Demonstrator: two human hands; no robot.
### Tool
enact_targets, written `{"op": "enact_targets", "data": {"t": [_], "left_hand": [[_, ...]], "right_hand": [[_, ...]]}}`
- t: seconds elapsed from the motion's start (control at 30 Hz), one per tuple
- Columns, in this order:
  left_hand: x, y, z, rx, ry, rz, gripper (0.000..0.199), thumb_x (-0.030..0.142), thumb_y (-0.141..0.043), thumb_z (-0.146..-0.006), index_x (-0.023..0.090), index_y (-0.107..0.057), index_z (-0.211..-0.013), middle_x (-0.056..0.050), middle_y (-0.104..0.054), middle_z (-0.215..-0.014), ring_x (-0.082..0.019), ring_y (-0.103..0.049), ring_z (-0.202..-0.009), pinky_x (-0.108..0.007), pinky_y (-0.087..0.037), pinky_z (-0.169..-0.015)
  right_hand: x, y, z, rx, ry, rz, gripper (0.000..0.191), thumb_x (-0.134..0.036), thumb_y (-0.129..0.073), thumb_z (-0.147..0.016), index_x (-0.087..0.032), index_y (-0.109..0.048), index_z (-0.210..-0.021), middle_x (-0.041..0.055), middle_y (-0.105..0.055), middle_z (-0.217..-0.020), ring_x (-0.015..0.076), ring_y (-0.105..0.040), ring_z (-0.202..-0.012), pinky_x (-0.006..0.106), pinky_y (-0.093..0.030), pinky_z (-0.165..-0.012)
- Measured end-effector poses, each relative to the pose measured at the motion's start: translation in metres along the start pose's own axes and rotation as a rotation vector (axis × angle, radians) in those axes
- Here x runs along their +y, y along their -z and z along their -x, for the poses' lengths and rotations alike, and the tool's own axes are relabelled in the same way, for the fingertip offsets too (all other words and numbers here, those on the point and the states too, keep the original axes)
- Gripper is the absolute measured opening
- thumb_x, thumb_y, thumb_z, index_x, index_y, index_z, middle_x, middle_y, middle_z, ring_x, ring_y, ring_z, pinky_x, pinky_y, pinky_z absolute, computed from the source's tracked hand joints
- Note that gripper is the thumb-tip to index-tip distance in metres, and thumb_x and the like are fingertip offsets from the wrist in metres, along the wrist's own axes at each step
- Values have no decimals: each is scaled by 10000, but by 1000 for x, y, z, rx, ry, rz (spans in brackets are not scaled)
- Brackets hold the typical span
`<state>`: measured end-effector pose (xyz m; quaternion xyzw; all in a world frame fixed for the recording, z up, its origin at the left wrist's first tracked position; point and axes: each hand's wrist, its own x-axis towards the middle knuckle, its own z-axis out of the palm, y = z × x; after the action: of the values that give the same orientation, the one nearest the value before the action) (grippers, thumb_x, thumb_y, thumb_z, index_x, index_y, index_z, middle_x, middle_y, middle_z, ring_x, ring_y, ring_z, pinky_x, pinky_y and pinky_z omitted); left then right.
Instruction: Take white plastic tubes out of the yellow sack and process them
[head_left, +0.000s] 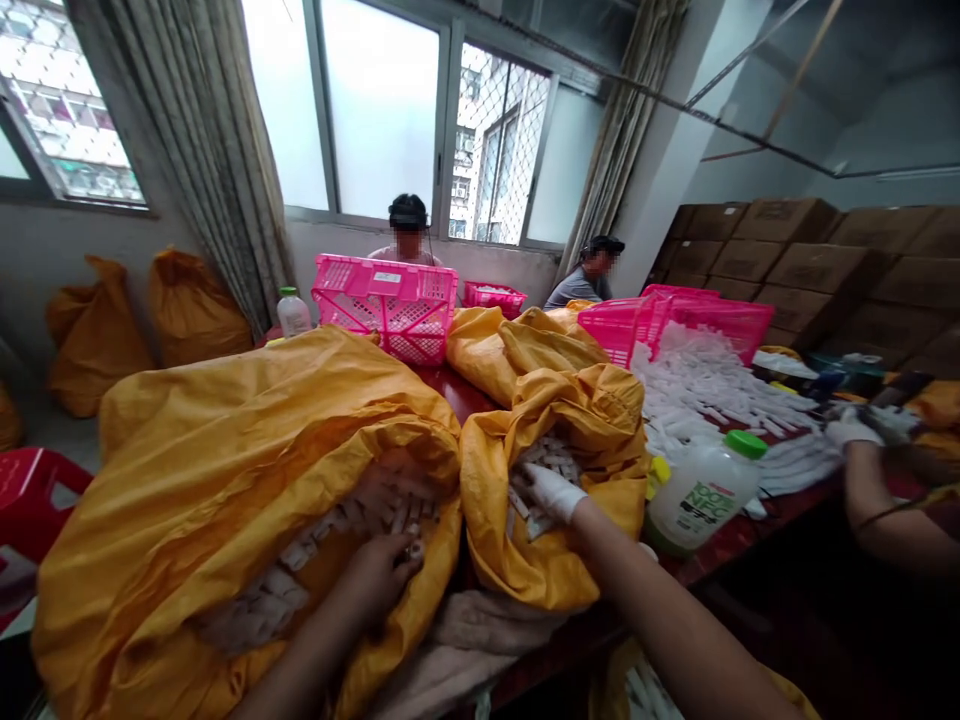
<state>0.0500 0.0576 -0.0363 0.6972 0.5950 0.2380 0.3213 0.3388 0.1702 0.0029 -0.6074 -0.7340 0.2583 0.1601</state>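
Large sack, lower left: creased plastic, slight sheen. Crate, centre: smooth plastic. Boxes, right: matt cardboard.

Flat daylight comes through the windows, whose panes glare nearly white, while the lower right corner lies in deep shadow. Inside the larger yellow sack, white pieces look dim and blurred. Wide-angle distortion stretches shapes toward the edges.
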Motion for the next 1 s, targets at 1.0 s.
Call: {"op": "enact_targets", "data": {"t": [1.0], "left_hand": [[50,2,50,-169,-107,558,384,461,-492,-861,178,-575,-1107,-65,-622,-1022,-202,-567,-949,-307,-441,-835]], "right_hand": [[-116,-10,94,-249,462,-404,132,-292,-492,-883,-186,-538,-817,4,-554,-800,128,-514,-752,259,-441,-720]]}}
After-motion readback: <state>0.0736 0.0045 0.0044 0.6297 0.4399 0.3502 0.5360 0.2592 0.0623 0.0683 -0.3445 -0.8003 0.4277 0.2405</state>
